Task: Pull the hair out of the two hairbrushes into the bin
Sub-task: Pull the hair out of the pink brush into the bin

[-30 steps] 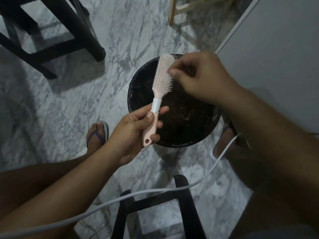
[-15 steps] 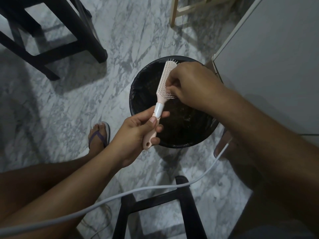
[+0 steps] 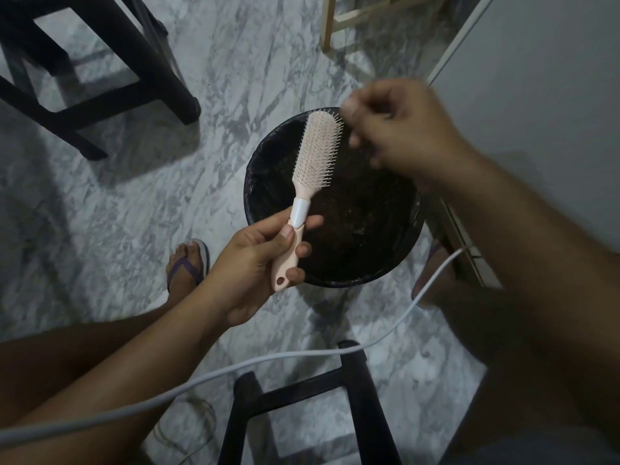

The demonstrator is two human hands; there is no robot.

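Observation:
My left hand [image 3: 258,263] grips the pale pink hairbrush [image 3: 313,162] by its handle, holding it tilted over the round black bin [image 3: 261,182], bristles facing right. My right hand [image 3: 399,132] hovers blurred just right of the brush head, above the bin, with thumb and fingers pinched together. Whether hair is between those fingers is too blurred to tell. A second hairbrush is not in view.
Black stool legs [image 3: 110,78] stand at the back left and another black frame [image 3: 302,397] sits near me. A white cable [image 3: 235,367] runs across the marble floor [image 3: 100,213]. A grey wall or door [image 3: 536,95] rises on the right. My sandalled foot [image 3: 186,266] is left of the bin.
My right hand was down on the bristles and has pulled up and away to the right of the brush head. The brush has turned so its bristle face shows more.

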